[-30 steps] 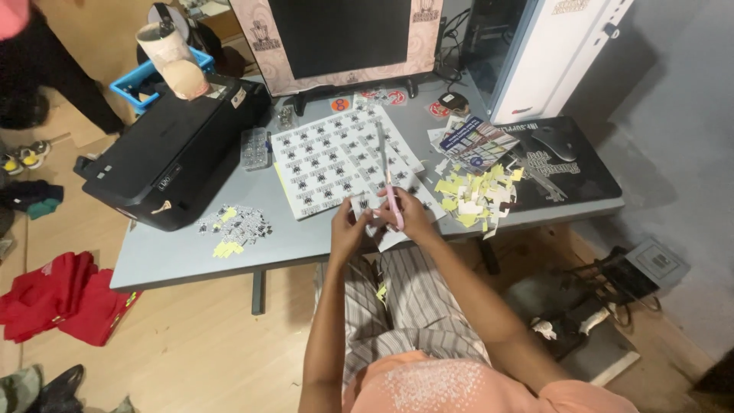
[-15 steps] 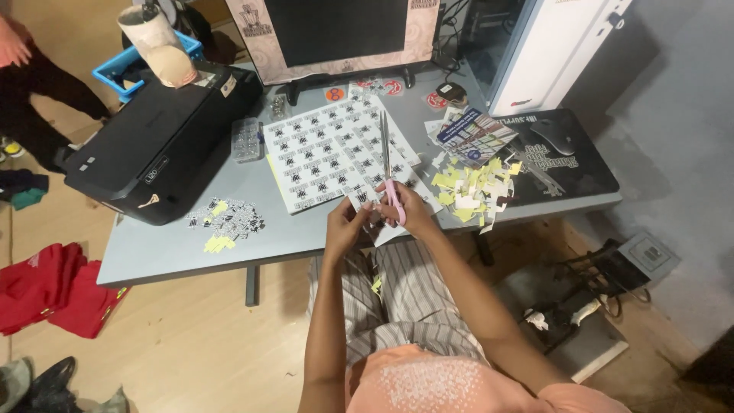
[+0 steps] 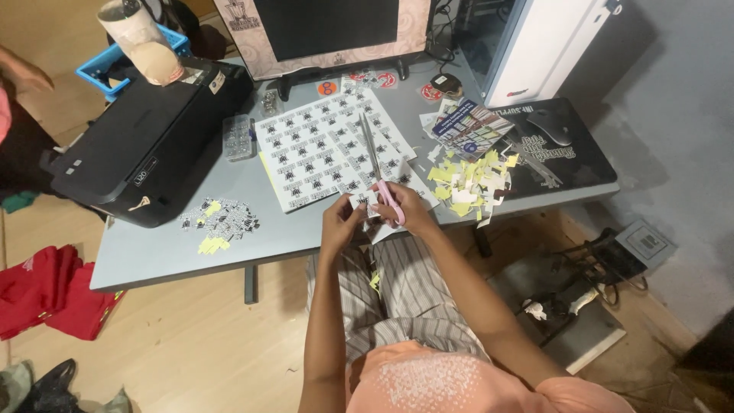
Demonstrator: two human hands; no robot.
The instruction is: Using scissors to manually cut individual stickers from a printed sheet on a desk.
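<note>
Right grip: your right hand (image 3: 409, 205) is closed through the pink handles of the scissors (image 3: 376, 170), blades pointing away over the sticker sheet (image 3: 321, 145).
Left grip: your left hand (image 3: 342, 222) pinches a small cut strip of stickers (image 3: 362, 201) at the worktop's near edge, touching the scissor blades.
Sticker sheet: flat on the grey worktop (image 3: 168, 256), just beyond your hands.
Cut pieces: a small pile (image 3: 218, 222) left of the sheet; yellow-and-white offcuts (image 3: 470, 180) to the right.
Surroundings: black printer (image 3: 145, 138) at far left, monitor (image 3: 329, 30) behind the sheet.
</note>
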